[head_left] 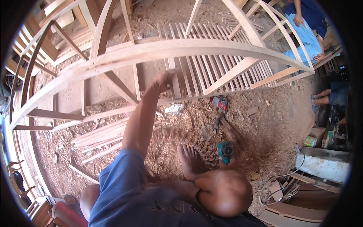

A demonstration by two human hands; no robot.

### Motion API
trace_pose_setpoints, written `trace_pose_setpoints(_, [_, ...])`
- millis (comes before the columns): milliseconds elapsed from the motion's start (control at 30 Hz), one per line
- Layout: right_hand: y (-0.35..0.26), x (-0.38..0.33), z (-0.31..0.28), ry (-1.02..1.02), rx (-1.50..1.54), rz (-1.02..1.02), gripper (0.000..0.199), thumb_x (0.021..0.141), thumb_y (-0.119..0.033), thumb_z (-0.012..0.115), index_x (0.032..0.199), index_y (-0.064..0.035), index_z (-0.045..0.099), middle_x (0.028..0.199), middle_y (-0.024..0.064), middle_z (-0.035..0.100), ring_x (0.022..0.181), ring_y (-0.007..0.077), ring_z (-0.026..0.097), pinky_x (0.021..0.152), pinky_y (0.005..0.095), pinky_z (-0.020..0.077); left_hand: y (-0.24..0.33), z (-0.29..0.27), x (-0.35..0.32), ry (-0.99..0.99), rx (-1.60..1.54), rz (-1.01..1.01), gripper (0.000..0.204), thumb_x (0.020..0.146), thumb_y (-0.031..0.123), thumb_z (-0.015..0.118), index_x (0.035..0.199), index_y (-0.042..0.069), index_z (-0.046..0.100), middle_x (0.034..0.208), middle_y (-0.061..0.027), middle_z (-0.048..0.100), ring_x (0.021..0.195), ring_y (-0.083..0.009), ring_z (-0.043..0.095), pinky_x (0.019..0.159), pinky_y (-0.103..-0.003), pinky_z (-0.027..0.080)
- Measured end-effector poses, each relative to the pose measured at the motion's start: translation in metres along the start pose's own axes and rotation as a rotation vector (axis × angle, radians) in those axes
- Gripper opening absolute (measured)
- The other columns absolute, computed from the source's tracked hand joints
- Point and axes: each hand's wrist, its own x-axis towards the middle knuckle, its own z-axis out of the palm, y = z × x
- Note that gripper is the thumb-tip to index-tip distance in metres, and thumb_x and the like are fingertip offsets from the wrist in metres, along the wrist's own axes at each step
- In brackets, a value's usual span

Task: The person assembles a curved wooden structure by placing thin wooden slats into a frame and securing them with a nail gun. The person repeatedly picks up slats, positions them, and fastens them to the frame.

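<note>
My left hand (pixel 162 81) reaches forward from a blue sleeve and closes on an upright wooden slat (pixel 174 85) at the left end of a slatted wooden panel (pixel 219 68). A long curved wooden beam (pixel 113 58) arches just above the hand. My right hand is not visible. My bent knee (pixel 225 193) and bare foot (pixel 189 160) rest on the shavings below. Beside the knee stands a teal power tool (pixel 225 152).
Wood shavings cover the ground. Loose slats (pixel 102 140) lie at the left, with a hammer (pixel 219 121) and a small box (pixel 221 102) near the panel. Another person in blue (pixel 308 34) sits at the top right. A can (pixel 310 142) and cables (pixel 287 178) lie at the right.
</note>
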Motion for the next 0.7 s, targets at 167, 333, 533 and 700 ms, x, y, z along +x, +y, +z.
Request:
trace_pose_setpoints(167, [-0.001,-0.012,0.001,0.067,-0.006,0.072,0.022,0.081,-0.031,0.067,0.086,-0.0106,0.072,0.087,0.0095,0.072,0.082,0.0306,0.070,0.078,0.0403,0.0549,0.003,0.014,0.001,0.093,0.089,0.002,0.044,0.095,0.039,0.065,0.129,0.009,0.064,0.120,-0.0152,0.068,0.105,-0.0300,0.067,0.097,-0.050,0.052])
trace_pose_setpoints(333, [0.000,-0.017,0.000,0.103,-0.025,0.114,0.023,0.081,-0.033,0.070,0.082,-0.0108,0.073,0.080,0.0078,0.071,0.079,0.0291,0.070,0.079,0.0386,0.0538,-0.008,0.007,0.022,0.230,0.252,0.062,0.041,0.090,0.029,0.065,0.123,0.007,0.066,0.106,-0.0167,0.067,0.094,-0.0291,0.069,0.067,-0.045,0.057])
trace_pose_setpoints(533, [0.002,-0.018,0.003,0.223,-0.015,0.053,0.022,0.079,-0.033,0.073,0.082,-0.0106,0.073,0.077,0.0079,0.070,0.076,0.0282,0.069,0.077,0.0386,0.0537,-0.022,0.010,0.050,0.470,0.593,0.269,0.041,0.081,0.026,0.072,0.115,0.004,0.066,0.146,-0.0269,0.043,0.133,-0.0445,0.043,0.106,-0.052,0.044])
trace_pose_setpoints(700, [0.005,-0.018,0.008,0.263,-0.023,0.035,0.023,0.078,-0.033,0.076,0.081,-0.0105,0.074,0.075,0.0079,0.069,0.074,0.0275,0.068,0.076,0.0385,0.0536,-0.010,0.040,0.010,0.536,1.118,0.306,0.044,0.084,0.034,0.070,0.118,0.007,0.065,0.153,-0.0261,0.034,0.141,-0.0529,0.028,0.114,-0.067,0.025])
